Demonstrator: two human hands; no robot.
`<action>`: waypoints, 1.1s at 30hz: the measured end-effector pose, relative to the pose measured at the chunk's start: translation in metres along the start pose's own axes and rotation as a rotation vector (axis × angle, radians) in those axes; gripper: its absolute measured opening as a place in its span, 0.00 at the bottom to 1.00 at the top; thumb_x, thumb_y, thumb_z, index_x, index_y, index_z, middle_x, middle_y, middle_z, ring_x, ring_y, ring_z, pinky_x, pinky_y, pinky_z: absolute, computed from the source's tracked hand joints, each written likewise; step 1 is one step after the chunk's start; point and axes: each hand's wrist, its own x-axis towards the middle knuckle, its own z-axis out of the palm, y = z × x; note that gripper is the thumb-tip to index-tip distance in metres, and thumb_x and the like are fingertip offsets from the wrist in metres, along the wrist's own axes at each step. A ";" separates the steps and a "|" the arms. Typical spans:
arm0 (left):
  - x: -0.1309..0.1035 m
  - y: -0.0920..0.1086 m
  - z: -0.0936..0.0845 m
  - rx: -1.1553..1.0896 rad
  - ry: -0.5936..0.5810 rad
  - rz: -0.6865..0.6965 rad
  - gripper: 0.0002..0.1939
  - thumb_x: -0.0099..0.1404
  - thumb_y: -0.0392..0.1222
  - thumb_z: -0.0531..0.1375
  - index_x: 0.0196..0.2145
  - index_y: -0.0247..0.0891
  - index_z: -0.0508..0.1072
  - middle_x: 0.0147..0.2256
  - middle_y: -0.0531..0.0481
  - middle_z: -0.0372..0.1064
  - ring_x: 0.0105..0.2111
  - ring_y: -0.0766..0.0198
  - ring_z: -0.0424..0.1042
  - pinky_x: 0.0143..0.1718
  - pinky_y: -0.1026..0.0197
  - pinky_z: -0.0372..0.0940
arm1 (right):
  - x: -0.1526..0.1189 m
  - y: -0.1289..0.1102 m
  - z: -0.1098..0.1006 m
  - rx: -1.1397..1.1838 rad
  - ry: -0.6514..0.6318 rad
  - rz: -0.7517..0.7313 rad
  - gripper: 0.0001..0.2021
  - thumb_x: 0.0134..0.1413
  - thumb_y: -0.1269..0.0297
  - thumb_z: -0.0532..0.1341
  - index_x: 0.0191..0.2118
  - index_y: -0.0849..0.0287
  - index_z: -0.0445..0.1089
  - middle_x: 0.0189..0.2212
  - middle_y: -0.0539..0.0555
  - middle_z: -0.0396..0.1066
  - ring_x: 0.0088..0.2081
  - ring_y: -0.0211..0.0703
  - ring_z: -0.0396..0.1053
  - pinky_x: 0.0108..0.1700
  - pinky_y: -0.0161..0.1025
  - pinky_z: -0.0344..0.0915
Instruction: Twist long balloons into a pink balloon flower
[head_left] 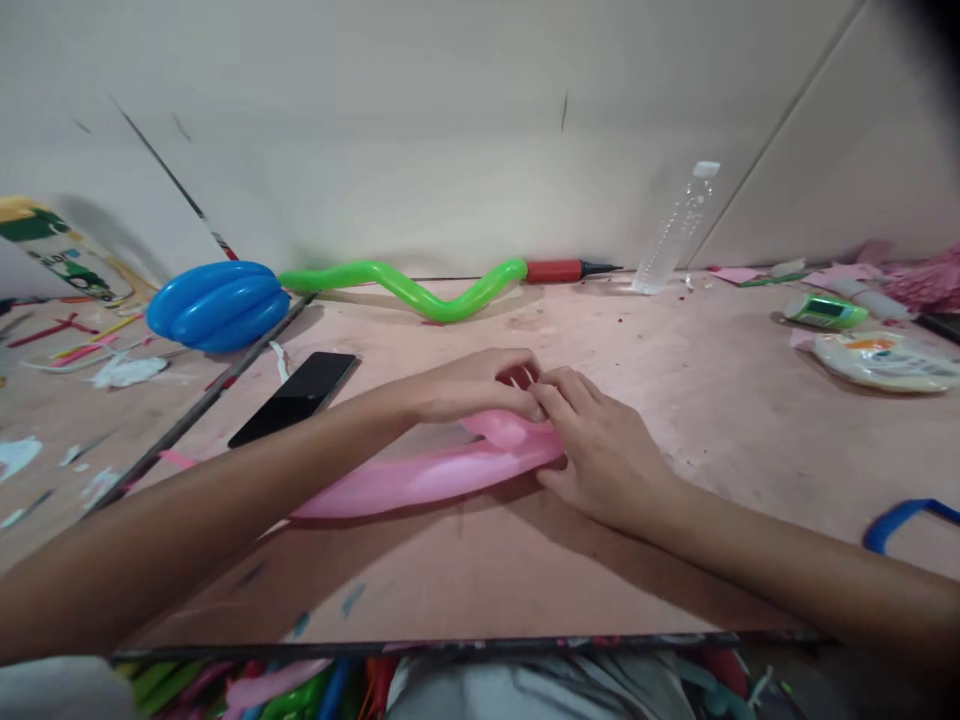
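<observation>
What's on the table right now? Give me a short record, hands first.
left hand: fingers curled at the pink balloon, exact grip hidden
right hand: thumb and fingers around the pink balloon's right part
pink balloon: long, bent back near the hands
blue balloon: several lobes, at left
green balloon: zigzag, along the wall
pump: red, black nozzle, at the green balloon's right end
phone: flat, screen dark
bottle: clear, white cap
</observation>
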 end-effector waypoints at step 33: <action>-0.060 -0.007 0.054 0.098 0.439 0.207 0.20 0.53 0.35 0.71 0.43 0.40 0.70 0.48 0.49 0.68 0.48 0.58 0.70 0.51 0.55 0.66 | -0.008 -0.021 -0.027 0.028 -0.097 0.110 0.22 0.46 0.70 0.59 0.50 0.62 0.65 0.38 0.56 0.75 0.34 0.47 0.70 0.28 0.40 0.56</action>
